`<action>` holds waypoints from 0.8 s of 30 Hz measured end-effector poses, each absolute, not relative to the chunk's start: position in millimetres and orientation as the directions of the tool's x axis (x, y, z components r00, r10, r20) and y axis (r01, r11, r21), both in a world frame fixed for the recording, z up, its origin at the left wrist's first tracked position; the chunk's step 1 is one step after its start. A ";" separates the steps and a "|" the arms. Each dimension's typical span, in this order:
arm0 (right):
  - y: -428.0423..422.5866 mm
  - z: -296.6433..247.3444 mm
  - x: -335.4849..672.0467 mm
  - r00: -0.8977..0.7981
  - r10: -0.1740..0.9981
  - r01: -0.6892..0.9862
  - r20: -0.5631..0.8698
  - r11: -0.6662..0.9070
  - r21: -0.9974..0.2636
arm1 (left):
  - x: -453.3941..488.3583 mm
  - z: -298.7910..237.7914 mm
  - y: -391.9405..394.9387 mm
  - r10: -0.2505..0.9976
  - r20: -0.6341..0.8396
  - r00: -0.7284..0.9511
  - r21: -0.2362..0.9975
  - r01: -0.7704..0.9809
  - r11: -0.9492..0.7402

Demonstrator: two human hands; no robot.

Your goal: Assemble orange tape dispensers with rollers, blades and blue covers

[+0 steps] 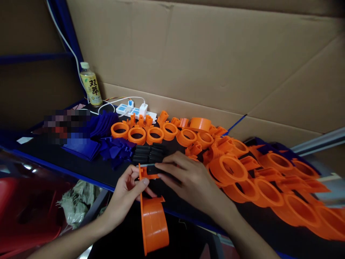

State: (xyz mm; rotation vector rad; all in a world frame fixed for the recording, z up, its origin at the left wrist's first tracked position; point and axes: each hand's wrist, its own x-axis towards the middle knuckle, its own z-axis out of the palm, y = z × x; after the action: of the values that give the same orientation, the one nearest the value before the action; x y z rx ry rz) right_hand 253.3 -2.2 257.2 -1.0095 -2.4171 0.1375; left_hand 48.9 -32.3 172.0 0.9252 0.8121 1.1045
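Observation:
My left hand (133,185) is closed around the narrow end of an orange plastic tape dispenser body (155,226). Its round drum hangs below the fingers, in front of the table edge. A toothed metal strip (146,165) lies along the top of that end. My right hand (185,174) pinches at a small black piece (151,169) set in the orange end beneath the teeth; its thumb is hidden. Just behind the hands lie stacked black bars (141,154). Close by on the left are small blue plastic parts (117,149).
Many orange ring bodies (231,169) and small orange pieces spread over the dark table (113,176) to the right. At the back stand a power strip (136,110) and a drink bottle (92,86). Cardboard (188,54) walls the rear. A red stool (27,216) is lower left.

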 end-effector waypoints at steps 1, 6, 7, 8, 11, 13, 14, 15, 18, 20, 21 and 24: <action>-7.1 252.2 250.6 -0.591 0.685 0.643 0.426 0.719 -0.264 | 49.5 171.9 -32.8 0.961 -0.080 0.265 0.912 -0.369 0.178; -14.3 226.2 234.6 -0.441 0.708 0.609 0.552 0.687 -0.396 | 50.2 171.6 -33.3 0.959 -0.069 0.275 0.920 -0.353 0.167; -14.7 223.1 232.1 -0.403 0.719 0.599 0.566 0.675 -0.430 | 50.0 171.8 -33.0 0.958 -0.071 0.277 0.924 -0.344 0.168; -15.3 220.8 229.9 -0.371 0.729 0.588 0.575 0.664 -0.462 | 49.8 172.1 -32.6 0.957 -0.072 0.280 0.927 -0.336 0.168; -18.6 218.2 226.3 -0.315 0.745 0.568 0.588 0.644 -0.512 | 49.3 172.4 -32.1 0.954 -0.075 0.290 0.930 -0.324 0.172; -21.1 219.0 226.5 -0.326 0.740 0.560 0.589 0.653 -0.510 | 49.2 172.5 -32.4 0.956 -0.076 0.284 0.927 -0.332 0.173; -21.7 220.3 227.3 -0.340 0.734 0.553 0.587 0.661 -0.507 | 49.2 172.7 -32.7 0.956 -0.075 0.283 0.924 -0.342 0.174; -21.3 222.4 228.4 -0.350 0.731 0.548 0.586 0.667 -0.505 | 49.0 173.0 -33.0 0.957 -0.075 0.281 0.917 -0.357 0.177; -11.7 234.0 231.5 -0.324 0.758 0.577 0.566 0.633 -0.517 | 48.3 175.0 -33.3 0.959 -0.080 0.272 0.881 -0.431 0.196; 3.8 245.1 230.0 -0.334 0.786 0.634 0.521 0.596 -0.493 | 47.5 176.4 -33.0 0.956 -0.106 0.272 0.850 -0.474 0.229; 14.1 250.8 227.3 -0.371 0.790 0.662 0.489 0.594 -0.457 | 47.1 176.9 -32.9 0.955 -0.123 0.272 0.836 -0.490 0.247; 49.6 263.2 211.0 -0.571 0.730 0.663 0.375 0.680 -0.314 | 45.8 177.3 -33.5 0.951 -0.162 0.263 0.800 -0.529 0.283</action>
State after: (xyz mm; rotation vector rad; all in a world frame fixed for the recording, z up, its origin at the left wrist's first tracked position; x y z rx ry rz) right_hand 211.0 49.6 263.2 -1.0771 -2.4144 0.1887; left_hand 45.8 -33.5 177.3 0.6988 0.7327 1.1191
